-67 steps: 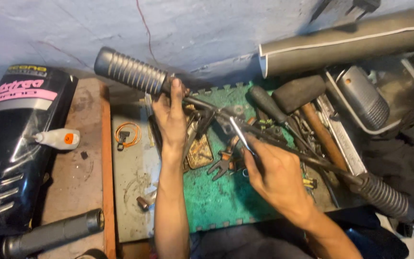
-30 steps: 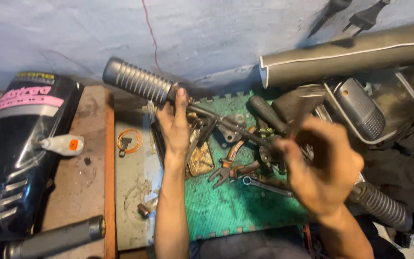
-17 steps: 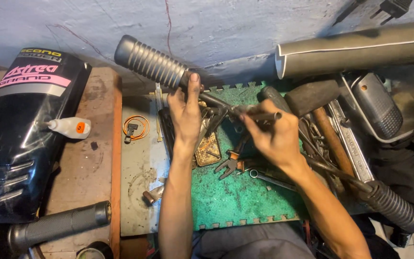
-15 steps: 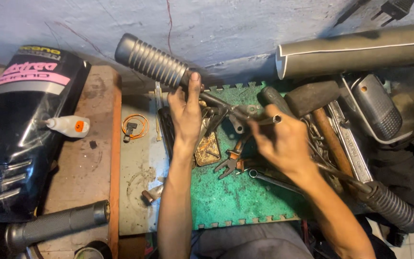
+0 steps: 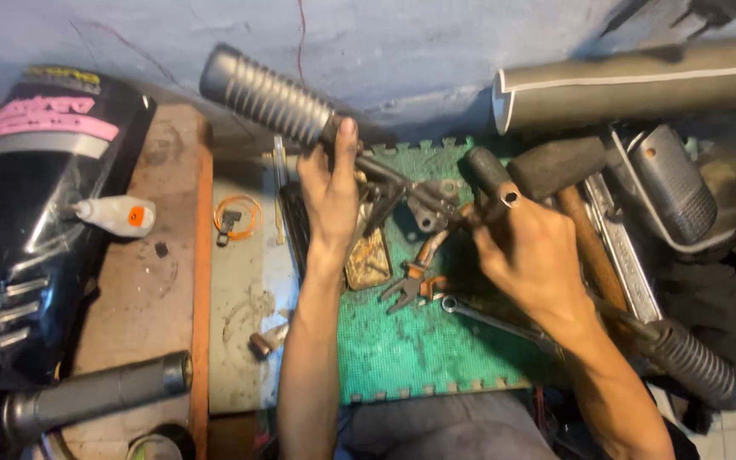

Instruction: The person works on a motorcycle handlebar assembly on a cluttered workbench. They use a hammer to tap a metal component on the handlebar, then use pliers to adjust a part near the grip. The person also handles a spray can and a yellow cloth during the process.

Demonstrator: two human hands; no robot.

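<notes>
My left hand (image 5: 331, 192) grips a dark metal bar just below its ribbed grey handlebar grip (image 5: 267, 94), which points up and left. My right hand (image 5: 528, 251) is closed around a slim tool with a ring-shaped end (image 5: 508, 198), held against the bracket (image 5: 430, 204) in the middle of the bar. Both hands work over a green foam mat (image 5: 402, 358). Orange-handled pliers (image 5: 415, 277) and a spanner (image 5: 491, 317) lie on the mat between my forearms.
A black motorcycle panel (image 5: 19, 230) and a small white bottle (image 5: 117, 215) sit at the left. A hammer (image 5: 568, 183), a grey tube (image 5: 641, 85), a second ribbed grip (image 5: 696, 366) and a mirror housing (image 5: 670, 183) crowd the right. A grey cylinder (image 5: 87, 396) lies at the lower left.
My right hand rose from the mat, swung up holding the slim tool and came to the bracket on the bar. My left hand kept its hold below the ribbed grip.
</notes>
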